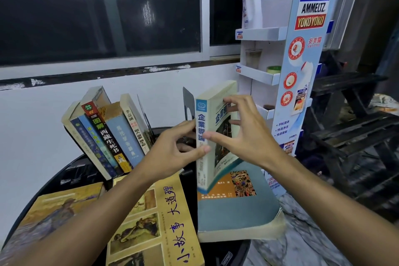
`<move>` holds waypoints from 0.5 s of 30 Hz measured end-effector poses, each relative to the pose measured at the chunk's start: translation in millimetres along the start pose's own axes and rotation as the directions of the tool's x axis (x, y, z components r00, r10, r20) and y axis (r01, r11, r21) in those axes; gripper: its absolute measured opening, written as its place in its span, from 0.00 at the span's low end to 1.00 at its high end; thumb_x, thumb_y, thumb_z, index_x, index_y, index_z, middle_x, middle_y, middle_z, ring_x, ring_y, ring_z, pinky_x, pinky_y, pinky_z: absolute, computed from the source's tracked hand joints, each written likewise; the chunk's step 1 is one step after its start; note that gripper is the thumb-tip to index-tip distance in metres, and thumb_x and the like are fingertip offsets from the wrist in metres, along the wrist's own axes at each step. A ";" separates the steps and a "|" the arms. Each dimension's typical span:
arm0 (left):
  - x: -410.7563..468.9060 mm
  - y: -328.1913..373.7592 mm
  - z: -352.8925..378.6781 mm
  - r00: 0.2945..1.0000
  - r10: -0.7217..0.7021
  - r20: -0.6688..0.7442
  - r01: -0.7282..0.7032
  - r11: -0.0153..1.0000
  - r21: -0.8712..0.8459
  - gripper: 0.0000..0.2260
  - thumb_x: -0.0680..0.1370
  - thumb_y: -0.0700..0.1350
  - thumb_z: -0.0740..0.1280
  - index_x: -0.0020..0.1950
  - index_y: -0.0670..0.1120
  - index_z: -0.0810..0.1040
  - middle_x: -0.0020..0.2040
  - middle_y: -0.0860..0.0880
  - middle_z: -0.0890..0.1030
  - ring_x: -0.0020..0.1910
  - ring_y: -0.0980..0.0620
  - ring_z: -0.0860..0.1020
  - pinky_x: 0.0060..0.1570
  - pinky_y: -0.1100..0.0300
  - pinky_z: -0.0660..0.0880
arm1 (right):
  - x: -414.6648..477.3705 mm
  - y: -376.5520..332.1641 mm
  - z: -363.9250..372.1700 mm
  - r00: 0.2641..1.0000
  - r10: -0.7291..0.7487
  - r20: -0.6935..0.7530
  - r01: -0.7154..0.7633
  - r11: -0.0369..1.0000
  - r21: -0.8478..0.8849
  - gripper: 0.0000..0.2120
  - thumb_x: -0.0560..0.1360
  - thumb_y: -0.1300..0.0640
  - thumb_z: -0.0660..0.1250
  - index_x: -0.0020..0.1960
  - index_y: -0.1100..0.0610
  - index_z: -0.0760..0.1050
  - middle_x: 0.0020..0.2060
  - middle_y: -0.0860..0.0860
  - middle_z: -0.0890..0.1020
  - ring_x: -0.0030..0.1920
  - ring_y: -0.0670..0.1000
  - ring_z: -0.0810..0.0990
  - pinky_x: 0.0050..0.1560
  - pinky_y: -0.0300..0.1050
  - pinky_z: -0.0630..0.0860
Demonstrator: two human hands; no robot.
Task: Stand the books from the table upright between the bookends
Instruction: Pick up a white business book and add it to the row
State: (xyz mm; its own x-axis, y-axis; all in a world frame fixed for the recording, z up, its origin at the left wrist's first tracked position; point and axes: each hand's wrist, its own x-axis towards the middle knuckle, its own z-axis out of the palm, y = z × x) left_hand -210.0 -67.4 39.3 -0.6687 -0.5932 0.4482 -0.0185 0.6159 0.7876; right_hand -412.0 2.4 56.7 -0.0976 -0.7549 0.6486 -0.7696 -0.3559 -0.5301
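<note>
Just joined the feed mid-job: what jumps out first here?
The left hand and right hand grip a blue-spined book upright at centre, beside a dark bookend. Left of it a row of books leans leftward; a yellow book and a teal book lie flat nearer the camera.

The scene is lit evenly by soft indoor light; only faint, diffuse shadows are cast beneath the left hand (170, 153) and the right hand (248, 136). The window pane (97, 6) is rendered dark, with smeared pale reflections streaked across it. Small highlights are picked up on the glossy black table (71, 177). The stacked dark furniture (356, 136) at the right is left in gloom. Sharpest detail is held on the upright book (201, 121), whose spine lettering can be read. Straight lines are bowed by the wide-angle lens: the window frame (205, 17) and the cardboard display stand (302, 60) are tilted, and the forearms (86, 211) are stretched and softened toward the lower corners.
</note>
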 end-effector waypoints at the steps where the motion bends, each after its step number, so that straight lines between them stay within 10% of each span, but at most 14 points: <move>1: -2.4 -1.1 2.1 1.000 0.010 0.006 -0.010 1.000 0.010 0.26 0.77 0.43 0.73 0.75 0.50 0.71 0.66 0.53 0.78 0.64 0.47 0.78 0.52 0.48 0.83 | -0.9 -3.5 -0.3 1.000 0.002 0.006 -0.002 1.000 0.004 0.47 0.63 0.27 0.71 0.73 0.51 0.64 0.64 0.43 0.66 0.65 0.42 0.71 0.63 0.46 0.78; 15: -17.0 -1.1 63.5 0.986 0.107 -0.130 -0.093 0.990 0.106 0.41 0.73 0.47 0.77 0.80 0.60 0.59 0.73 0.60 0.66 0.69 0.56 0.72 0.48 0.65 0.82 | -12.5 -29.1 -36.4 1.000 -0.001 0.009 0.002 0.983 -0.181 0.22 0.75 0.39 0.70 0.64 0.46 0.71 0.51 0.41 0.80 0.48 0.36 0.79 0.45 0.41 0.82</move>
State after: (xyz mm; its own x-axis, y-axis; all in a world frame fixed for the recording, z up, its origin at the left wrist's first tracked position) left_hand -245.9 -25.1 4.0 -0.5647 -0.5865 0.5807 -0.0352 0.7200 0.6930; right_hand -411.3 42.3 83.9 -0.0915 -0.7597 0.6438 -0.8713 -0.2519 -0.4211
